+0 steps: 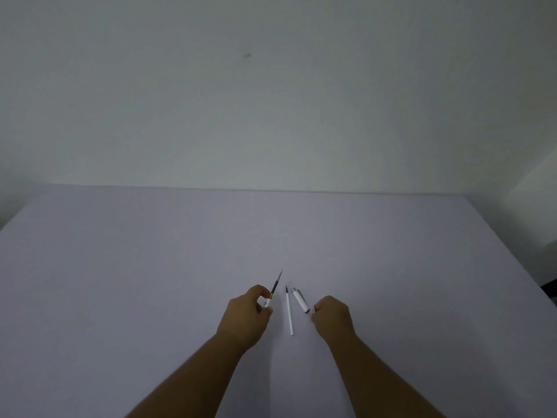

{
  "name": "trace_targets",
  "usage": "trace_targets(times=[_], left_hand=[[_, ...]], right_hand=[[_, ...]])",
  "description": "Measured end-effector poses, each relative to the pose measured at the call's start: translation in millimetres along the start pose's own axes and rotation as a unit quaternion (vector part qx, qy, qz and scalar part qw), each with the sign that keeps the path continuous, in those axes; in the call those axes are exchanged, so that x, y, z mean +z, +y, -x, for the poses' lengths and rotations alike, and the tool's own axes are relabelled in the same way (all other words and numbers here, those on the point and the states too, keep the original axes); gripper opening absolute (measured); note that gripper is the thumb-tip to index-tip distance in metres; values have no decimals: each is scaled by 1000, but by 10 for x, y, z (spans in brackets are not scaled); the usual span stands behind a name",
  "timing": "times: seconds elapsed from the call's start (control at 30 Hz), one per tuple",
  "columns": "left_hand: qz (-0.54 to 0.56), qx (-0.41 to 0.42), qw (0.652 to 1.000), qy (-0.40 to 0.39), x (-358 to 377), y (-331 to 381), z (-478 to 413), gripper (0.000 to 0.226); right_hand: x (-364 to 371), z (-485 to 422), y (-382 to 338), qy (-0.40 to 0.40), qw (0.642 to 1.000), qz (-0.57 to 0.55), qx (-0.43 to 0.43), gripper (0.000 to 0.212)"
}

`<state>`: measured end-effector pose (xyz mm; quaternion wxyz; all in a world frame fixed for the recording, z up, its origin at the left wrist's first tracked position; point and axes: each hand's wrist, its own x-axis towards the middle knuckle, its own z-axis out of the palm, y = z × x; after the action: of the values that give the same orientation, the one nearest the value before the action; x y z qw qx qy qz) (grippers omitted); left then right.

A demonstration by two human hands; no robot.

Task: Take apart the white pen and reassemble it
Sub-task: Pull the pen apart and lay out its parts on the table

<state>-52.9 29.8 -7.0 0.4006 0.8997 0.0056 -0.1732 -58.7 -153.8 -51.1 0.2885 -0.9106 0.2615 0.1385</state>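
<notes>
The white pen lies in parts on a pale lilac table (150, 267). My left hand (245, 315) pinches a pen section with a dark ink refill (275, 284) sticking out, tip pointing away and up. A thin white tube with a dark tip (289, 312) rests flat between my hands. Just right of it lies a short white barrel piece with silver ends (300, 300). My right hand (331, 318) is curled beside that piece; a small sliver shows at its fingertips, but I cannot tell what it is.
A plain white wall (271, 101) rises behind the table's far edge. The table's right edge (512, 251) runs diagonally, with a dark gap beyond it at the far right.
</notes>
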Motion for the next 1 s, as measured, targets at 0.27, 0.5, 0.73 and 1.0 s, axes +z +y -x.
trace_targets(times=[0.27, 0.5, 0.73, 1.0], left_hand=[[-7, 2, 1000, -21, 120, -5, -37, 10], [2, 1, 1000, -26, 154, 23, -60, 15], [5, 1, 1000, -28, 155, 69, -50, 18], [5, 18, 999, -28, 163, 164, -43, 16]], right_hand=[[85, -28, 34, 18, 1000, -3, -6, 17], [90, -50, 68, 16, 999, -39, -2, 22], [23, -48, 93, 20, 997, -74, 17, 22], [-229, 56, -88, -13, 923, -383, 7, 10]])
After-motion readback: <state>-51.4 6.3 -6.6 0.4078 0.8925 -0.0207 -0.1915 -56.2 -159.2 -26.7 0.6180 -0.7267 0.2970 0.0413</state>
